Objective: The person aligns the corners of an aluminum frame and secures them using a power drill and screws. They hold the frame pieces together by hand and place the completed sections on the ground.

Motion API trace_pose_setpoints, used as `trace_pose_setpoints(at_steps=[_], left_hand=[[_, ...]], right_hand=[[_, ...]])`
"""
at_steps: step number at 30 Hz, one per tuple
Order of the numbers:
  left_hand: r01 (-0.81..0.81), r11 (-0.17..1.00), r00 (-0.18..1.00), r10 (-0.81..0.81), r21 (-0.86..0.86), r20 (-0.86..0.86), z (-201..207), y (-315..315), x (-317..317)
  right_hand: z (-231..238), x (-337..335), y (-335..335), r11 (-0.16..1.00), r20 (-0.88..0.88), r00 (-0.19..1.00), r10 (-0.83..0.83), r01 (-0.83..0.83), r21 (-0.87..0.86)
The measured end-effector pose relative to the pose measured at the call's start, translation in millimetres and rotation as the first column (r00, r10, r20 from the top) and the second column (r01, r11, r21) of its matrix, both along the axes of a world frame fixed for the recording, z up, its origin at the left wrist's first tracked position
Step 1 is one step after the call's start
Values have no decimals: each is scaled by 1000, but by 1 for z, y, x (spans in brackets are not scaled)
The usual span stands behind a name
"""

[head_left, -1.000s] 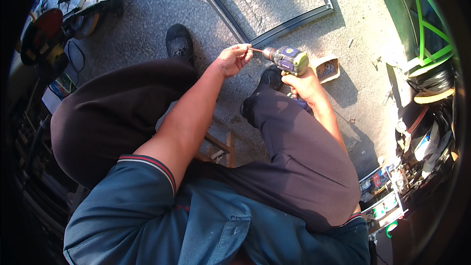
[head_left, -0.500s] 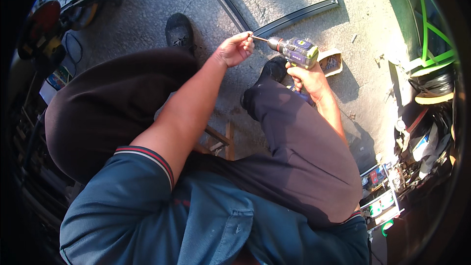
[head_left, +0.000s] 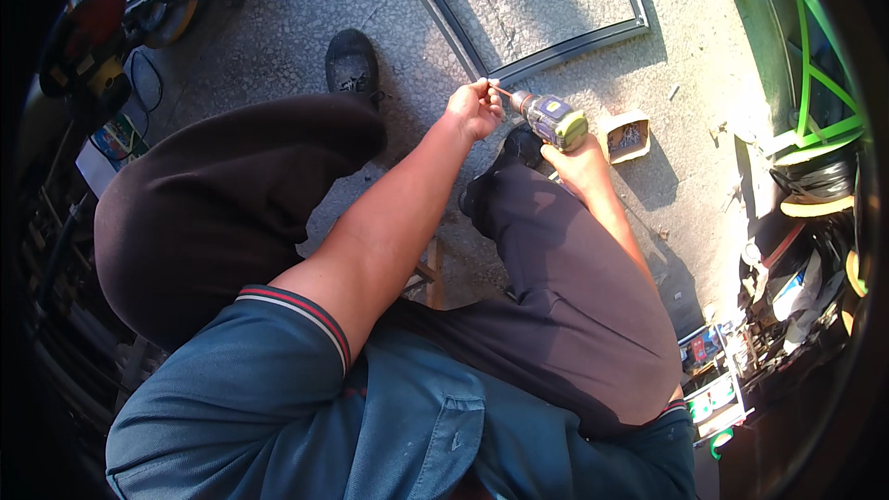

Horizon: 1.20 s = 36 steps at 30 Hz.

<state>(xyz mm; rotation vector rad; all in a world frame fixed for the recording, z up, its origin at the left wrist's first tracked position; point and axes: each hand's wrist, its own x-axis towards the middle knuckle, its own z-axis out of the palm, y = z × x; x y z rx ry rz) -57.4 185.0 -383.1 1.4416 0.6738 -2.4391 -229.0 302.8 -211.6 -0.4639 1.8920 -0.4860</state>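
Note:
My right hand [head_left: 579,165] is wrapped round the handle of a cordless drill [head_left: 553,120], which has a purple-grey body and yellow-green trim. From its chuck a long thin bit [head_left: 501,90] points up and left. At the bit's tip, the thumb and fingers of my left hand [head_left: 475,111] are pinched together. Whatever they hold there is too small to make out. Just beyond the fingertips lies the near corner of a dark metal frame [head_left: 567,55], flat on the ground.
An open box of small metal pieces [head_left: 627,137] stands right of the drill. My shoes [head_left: 352,63] rest either side of my left hand. Green metal bars [head_left: 806,83] rise at the far right. A grinder-like tool with a red disc [head_left: 95,18] is at the left.
The drill has turned, so its bit points more steeply up and left. My left hand, still pinched at the bit's tip, appears lower and further right, close to the frame's corner.

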Motion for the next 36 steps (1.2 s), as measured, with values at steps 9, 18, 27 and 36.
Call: trace_pose_setpoints(at_steps=[9, 18, 27, 36], left_hand=[[-39, 997, 997, 34, 68, 73, 0, -14, -7], [-23, 998, 992, 15, 63, 125, 2, -14, -6], [-2, 999, 998, 0, 32, 63, -8, -12, -2], [688, 677, 673, -462, -262, 577, -6, -23, 1]], right_hand=[[-3, 4, -14, 984, -154, 974, 169, -176, -32], [13, 8, -44, 955, -263, 919, 293, -296, 26], [28, 12, -72, 904, -261, 868, 422, -380, 197], [69, 30, -132, 801, -314, 742, 592, -498, 333]])
